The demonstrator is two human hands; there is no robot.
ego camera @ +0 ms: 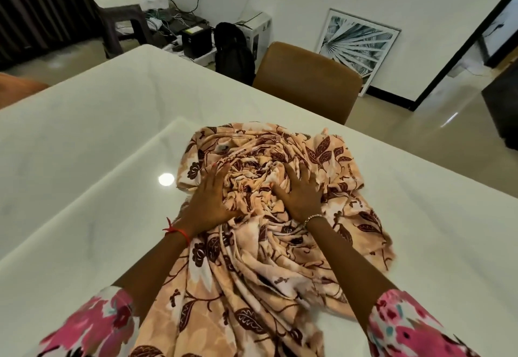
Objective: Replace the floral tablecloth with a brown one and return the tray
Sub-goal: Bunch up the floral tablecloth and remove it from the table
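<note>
Item: floral tablecloth (252, 258), bunched on desk (84, 132) beneath grips. Left grip (210, 194) & right grip (301, 192) pressing it flat-fingered, clasping nothing. Step: removing; nxt needing gathering, lifting off.

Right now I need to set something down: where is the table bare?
Bare table lies left of the bunched floral tablecloth, beyond it toward the brown chair, and right. Crowded: near middle, where left hand and right hand press it.
</note>
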